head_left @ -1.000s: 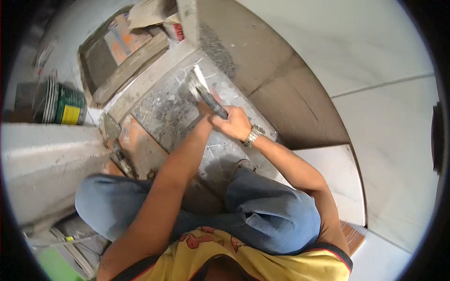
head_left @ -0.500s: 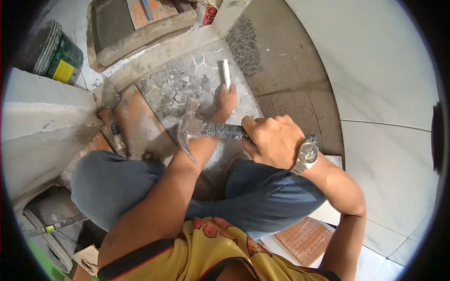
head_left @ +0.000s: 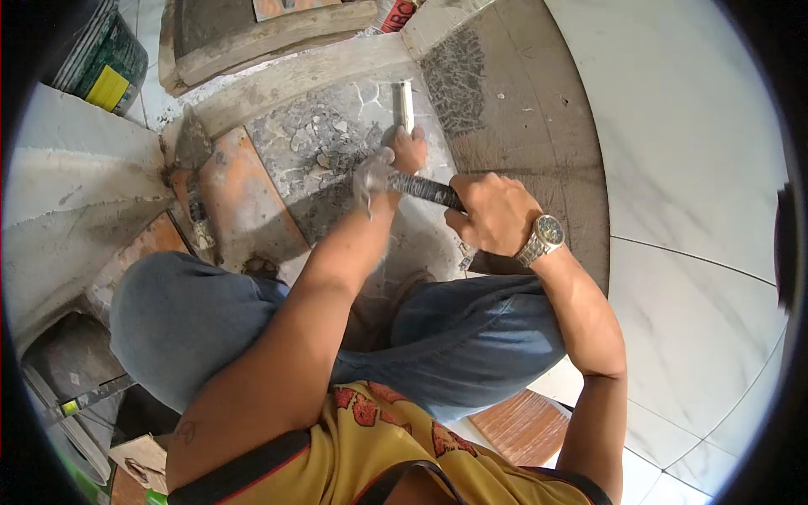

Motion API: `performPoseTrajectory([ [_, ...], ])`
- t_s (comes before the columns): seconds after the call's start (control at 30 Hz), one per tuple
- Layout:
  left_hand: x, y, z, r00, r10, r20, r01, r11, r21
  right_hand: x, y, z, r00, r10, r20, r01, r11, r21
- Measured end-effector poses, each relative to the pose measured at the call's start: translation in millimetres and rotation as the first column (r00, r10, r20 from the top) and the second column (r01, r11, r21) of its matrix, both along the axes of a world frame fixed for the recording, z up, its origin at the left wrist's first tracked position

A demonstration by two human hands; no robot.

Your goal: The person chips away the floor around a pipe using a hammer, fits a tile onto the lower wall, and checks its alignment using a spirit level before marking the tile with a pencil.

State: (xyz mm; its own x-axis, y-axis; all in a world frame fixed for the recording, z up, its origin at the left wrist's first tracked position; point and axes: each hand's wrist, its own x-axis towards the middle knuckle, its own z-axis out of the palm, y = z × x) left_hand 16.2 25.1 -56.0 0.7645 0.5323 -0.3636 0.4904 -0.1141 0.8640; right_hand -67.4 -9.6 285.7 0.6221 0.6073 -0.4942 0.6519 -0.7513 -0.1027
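My left hand is closed around the lower part of a pale, narrow, chisel-like bar, low over the grey floor slab. My right hand grips the dark wrapped handle of a claw hammer. The hammer's head is blurred and hangs above my left wrist, covering part of it from view. Broken grey chips lie scattered on the slab, left of my left hand. The bar's lower end is hidden by my fingers.
A trowel and an orange-stained tile lie left of the chips. A green bucket stands at the upper left. A raised ledge borders the slab, and pale marble-like tiles cover the right side.
My right hand and the hammer have moved up in the view, the head nearer my left hand. My left hand still holds the bar. The whole view has shifted slightly.
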Motion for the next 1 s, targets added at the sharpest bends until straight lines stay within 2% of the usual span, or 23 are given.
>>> performPoseTrajectory([
  [0.1,2.2,8.5,15.7,0.994,-0.107,0.013,0.108,0.994,-0.012,8.7,-0.8,-0.7,0.993,-0.116,0.020,0.116,0.993,-0.024],
  [0.13,6.1,6.8,8.9,0.993,-0.117,-0.031,0.119,0.990,0.073,14.6,-8.5,-7.7,0.990,-0.138,0.004,0.138,0.990,0.030],
  [0.2,1.8,17.5,5.8,0.949,-0.179,0.260,0.188,0.982,-0.007,30.0,-20.3,-16.9,0.984,-0.176,-0.016,0.177,0.982,0.065],
  [0.27,11.2,9.7,-17.4,0.879,-0.169,0.447,0.133,0.985,0.111,45.2,-30.8,-23.9,0.980,-0.196,-0.014,0.196,0.968,0.157],
  [0.37,11.7,18.4,19.5,0.966,-0.081,0.244,0.123,0.979,-0.160,62.5,-40.5,-29.3,0.949,-0.297,0.110,0.274,0.944,0.184],
  [0.4,12.8,20.0,18.7,0.973,-0.122,0.197,0.157,0.973,-0.168,68.9,-38.6,-28.2,0.939,-0.343,0.023,0.326,0.909,0.259],
  [0.5,17.3,19.6,6.9,0.975,-0.166,0.149,0.188,0.971,-0.148,75.8,-21.1,-21.8,0.840,-0.540,0.046,0.515,0.822,0.243],
  [0.53,16.2,20.8,9.6,0.977,-0.161,0.140,0.182,0.971,-0.154,82.5,-15.5,-21.8,0.872,-0.471,0.135,0.440,0.874,0.206],
  [0.63,16.5,24.4,19.5,0.981,-0.152,0.118,0.169,0.975,-0.146,92.5,9.0,-36.0,0.884,-0.335,0.325,0.261,0.932,0.251],
  [0.67,14.4,25.6,20.6,0.980,-0.169,0.100,0.181,0.976,-0.120,96.9,16.0,-31.4,0.904,-0.368,0.216,0.301,0.909,0.288],
  [0.77,9.1,38.1,27.6,0.969,-0.235,0.075,0.241,0.966,-0.091,108.8,48.9,-31.9,0.926,-0.301,0.227,0.239,0.935,0.264],
  [0.8,8.4,42.8,34.8,0.959,-0.270,0.081,0.277,0.957,-0.087,112.8,53.9,-37.0,0.919,-0.353,0.174,0.319,0.928,0.193],
  [0.9,10.8,59.0,49.2,0.942,-0.335,0.010,0.330,0.925,-0.189,147.4,18.2,-99.1,0.906,-0.224,0.360,0.199,0.974,0.105],
  [0.93,12.0,57.7,40.7,0.943,-0.332,0.036,0.333,0.925,-0.186,158.6,21.7,-103.0,0.908,-0.302,0.290,0.343,0.934,-0.098],
  [1.0,15.3,47.6,24.2,0.949,-0.311,0.046,0.314,0.944,-0.104,161.4,20.1,-102.1,0.906,-0.233,0.353,0.249,0.969,0.000],
])
